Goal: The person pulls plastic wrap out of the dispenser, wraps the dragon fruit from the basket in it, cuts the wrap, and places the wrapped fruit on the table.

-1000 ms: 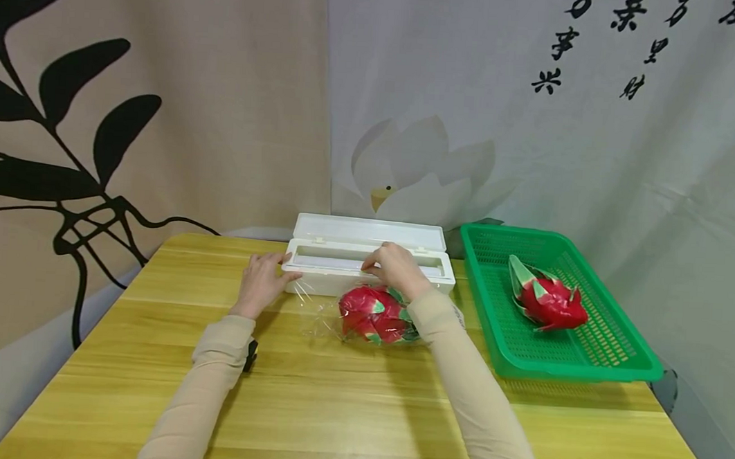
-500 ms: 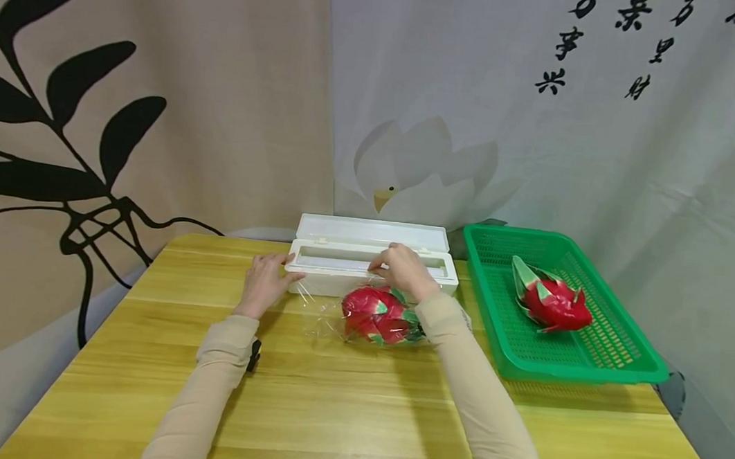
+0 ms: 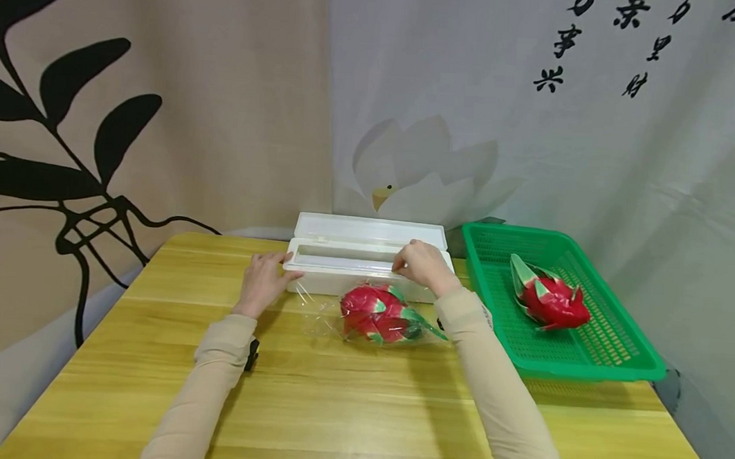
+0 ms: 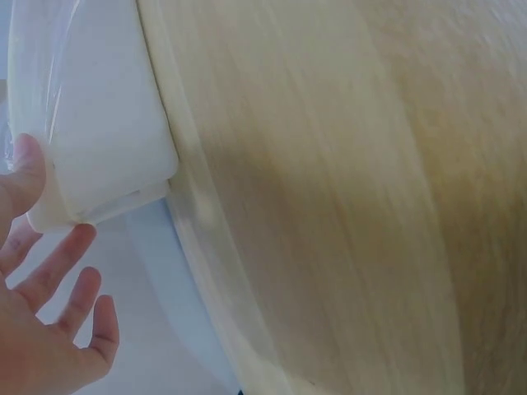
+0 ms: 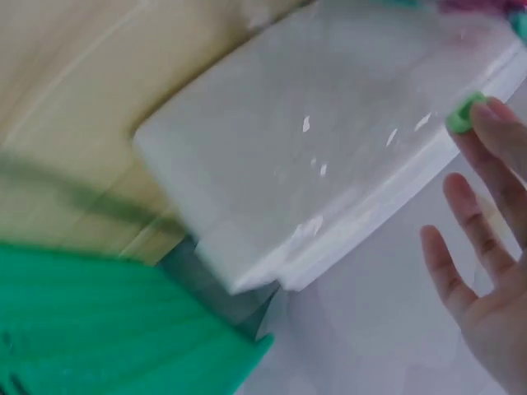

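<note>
A white cling film dispenser (image 3: 321, 284) stands at the table's back with its lid (image 3: 367, 228) raised. My left hand (image 3: 260, 285) grips its left end, thumb on the front and fingertips at the rear edge in the left wrist view. Along the dispenser's front top edge, my right hand (image 3: 424, 264) pinches a small green slider (image 5: 464, 113) between thumb and index finger; the other fingers are spread. Clear film (image 3: 313, 313) hangs from the front over a red dragon fruit (image 3: 372, 313) with green tips, lying on the table before the dispenser.
A green plastic basket (image 3: 504, 358) stands on the right, near the dispenser's right end, holding another dragon fruit (image 3: 553, 305). The wooden table (image 3: 333, 415) ends at a printed curtain (image 3: 255, 113) behind.
My right hand has slid rightward along the dispenser's front edge, uncovering the leafy green tip of the dragon fruit. The left hand has stayed at the left end.
</note>
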Action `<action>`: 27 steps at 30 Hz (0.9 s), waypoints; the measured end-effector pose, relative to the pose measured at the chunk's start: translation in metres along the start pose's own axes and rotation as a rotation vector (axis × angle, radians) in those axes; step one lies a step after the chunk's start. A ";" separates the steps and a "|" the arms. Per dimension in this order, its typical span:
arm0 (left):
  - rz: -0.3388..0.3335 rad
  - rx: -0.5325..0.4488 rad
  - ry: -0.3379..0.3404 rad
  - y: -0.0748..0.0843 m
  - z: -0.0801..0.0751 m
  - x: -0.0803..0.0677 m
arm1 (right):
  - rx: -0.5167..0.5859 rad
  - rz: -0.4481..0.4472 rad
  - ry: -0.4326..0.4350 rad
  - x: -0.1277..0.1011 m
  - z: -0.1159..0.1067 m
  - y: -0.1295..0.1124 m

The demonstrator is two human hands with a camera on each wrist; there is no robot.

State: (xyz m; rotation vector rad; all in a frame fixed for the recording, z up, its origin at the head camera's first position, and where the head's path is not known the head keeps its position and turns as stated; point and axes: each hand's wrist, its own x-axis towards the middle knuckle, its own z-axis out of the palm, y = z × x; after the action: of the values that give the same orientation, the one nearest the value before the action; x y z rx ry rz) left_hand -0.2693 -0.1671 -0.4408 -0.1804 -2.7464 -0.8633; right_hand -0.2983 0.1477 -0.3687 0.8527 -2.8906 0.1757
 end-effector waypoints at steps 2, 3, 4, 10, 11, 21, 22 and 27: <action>0.001 0.000 0.005 -0.002 0.000 0.000 | -0.020 0.005 -0.005 -0.004 -0.003 0.006; 0.000 0.000 0.006 -0.002 -0.001 -0.001 | -0.026 0.009 -0.006 -0.006 -0.004 0.008; 0.000 0.001 0.008 -0.002 -0.001 -0.001 | -0.030 0.014 -0.006 -0.007 -0.005 0.011; -0.005 0.000 0.000 -0.001 -0.002 0.000 | -0.051 0.033 -0.015 -0.015 -0.010 0.023; -0.006 -0.001 -0.001 -0.001 -0.002 0.000 | -0.055 0.032 -0.019 -0.016 -0.011 0.025; -0.005 -0.002 0.017 -0.004 -0.004 -0.001 | -0.124 0.143 -0.057 -0.027 -0.022 0.041; -0.004 -0.002 0.017 -0.004 -0.004 0.000 | -0.130 0.157 -0.061 -0.027 -0.023 0.041; -0.005 -0.004 0.019 -0.002 -0.001 0.000 | -0.159 0.217 -0.088 -0.026 -0.025 0.039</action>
State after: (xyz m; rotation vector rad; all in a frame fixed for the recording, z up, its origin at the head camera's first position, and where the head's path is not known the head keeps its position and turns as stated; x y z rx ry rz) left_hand -0.2695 -0.1695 -0.4410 -0.1657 -2.7286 -0.8668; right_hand -0.2956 0.1982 -0.3509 0.5331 -3.0242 -0.0742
